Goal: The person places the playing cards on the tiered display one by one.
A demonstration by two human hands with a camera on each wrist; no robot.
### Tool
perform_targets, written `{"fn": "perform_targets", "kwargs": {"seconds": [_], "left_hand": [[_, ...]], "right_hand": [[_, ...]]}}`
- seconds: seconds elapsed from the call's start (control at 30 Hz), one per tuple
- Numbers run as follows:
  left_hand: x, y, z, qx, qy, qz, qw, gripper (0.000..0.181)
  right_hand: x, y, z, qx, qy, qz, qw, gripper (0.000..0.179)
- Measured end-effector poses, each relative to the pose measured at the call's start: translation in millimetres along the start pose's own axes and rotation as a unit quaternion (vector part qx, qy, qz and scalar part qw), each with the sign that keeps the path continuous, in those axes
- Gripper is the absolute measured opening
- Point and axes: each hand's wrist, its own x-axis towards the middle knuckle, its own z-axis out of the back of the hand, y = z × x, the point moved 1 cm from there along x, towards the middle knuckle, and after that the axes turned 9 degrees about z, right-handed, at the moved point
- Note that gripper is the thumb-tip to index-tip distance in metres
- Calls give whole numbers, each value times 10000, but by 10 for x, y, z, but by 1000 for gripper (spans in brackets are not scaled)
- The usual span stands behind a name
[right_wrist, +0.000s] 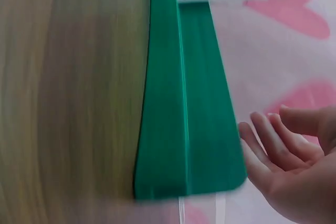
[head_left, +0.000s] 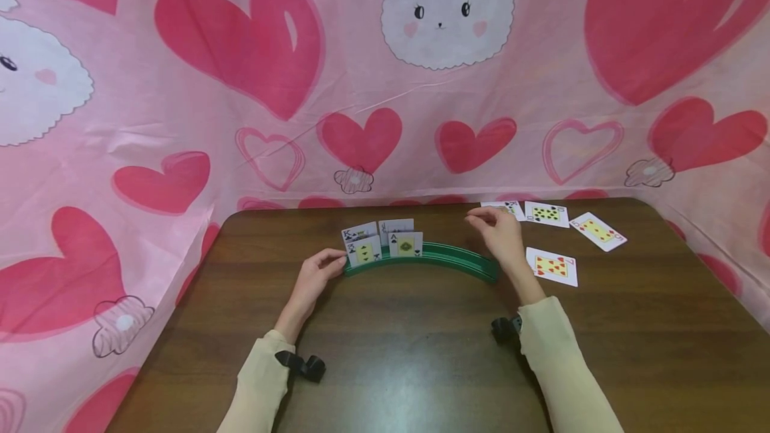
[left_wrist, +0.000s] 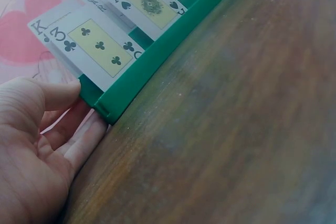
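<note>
A curved green card holder (head_left: 460, 260) lies across the table, with playing cards upright in its left half. In front stand the three of clubs (left_wrist: 100, 45) and the ace of spades (left_wrist: 144, 4). Behind them, partly covered, are a king (head_left: 355, 229) and another card (head_left: 391, 224) whose face is mostly hidden. My left hand (head_left: 313, 279) pinches the holder's left end between thumb and fingers. Beyond the holder's right end, my right hand (head_left: 502, 236) hovers with fingers loosely bent and nothing visible in them. The right wrist view shows this hand (right_wrist: 294, 156) beside the holder's end.
Loose face-up cards lie at the back right: a seven of hearts (head_left: 556, 267), a diamond card (head_left: 598, 231), a black-suited number card (head_left: 547, 214) and a king (head_left: 512, 208) partly behind my right hand. A pink heart-print cloth (head_left: 361, 85) hangs behind the wooden table (head_left: 397, 353).
</note>
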Motion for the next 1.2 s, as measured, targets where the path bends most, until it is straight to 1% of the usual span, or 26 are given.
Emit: {"fn": "perform_targets", "kwargs": {"seconds": [0.1,0.2,0.27,0.4,0.5,0.6,0.67,0.73,0.8,0.83,0.87,0.97,1.03,1.07,1.1,1.17,1.2], "left_hand": [[-56,-74,-8,45,53,4,10000,26],[-83,-111,-16,73,65,27,9999,26],[-74,-101,-14,75,79,29,9999,26],[-10,-13,4,38,40,5,10000,27],[32,54,18,53,-21,-61,10000,29],[48,88,24,129,-70,-148,9998,30],[52,100,25,154,-85,-192,9997,30],[52,104,25,168,-92,-215,9996,29],[49,104,25,165,-74,-236,9996,28],[48,102,24,175,-71,-249,9995,29],[46,100,24,182,-66,-254,9995,29],[41,93,23,196,-64,-236,9995,30],[34,82,27,199,-95,-206,9995,30],[29,74,28,178,-85,-189,9996,29],[19,56,25,155,-59,-148,9998,29],[-16,11,10,131,-19,-92,9999,27],[-15,19,6,123,-9,-112,9999,26]], "right_hand": [[11,-115,85,-379,140,156,9991,18],[6,-238,131,-666,369,185,9969,18],[-2,-310,146,-765,602,73,9952,20],[-14,-391,162,-769,1230,-146,9893,31],[-15,-426,166,-810,1622,-184,9832,40],[-12,-476,167,-993,1886,-183,9769,51],[-13,-511,167,-1129,2122,-216,9704,62],[-17,-543,169,-1246,2409,-310,9620,71],[-23,-557,178,-1426,2671,-337,9525,75],[-21,-556,185,-1522,2656,-254,9517,71],[-15,-548,197,-1598,2497,-180,9549,64],[13,-503,240,-1800,1732,184,9681,40],[38,-481,253,-1758,1364,412,9741,32],[47,-480,255,-1718,1365,433,9747,35],[52,-489,251,-1691,1519,436,9728,41],[51,-534,238,-1576,1986,347,9667,58],[48,-569,230,-1567,2207,258,9623,67]]}}
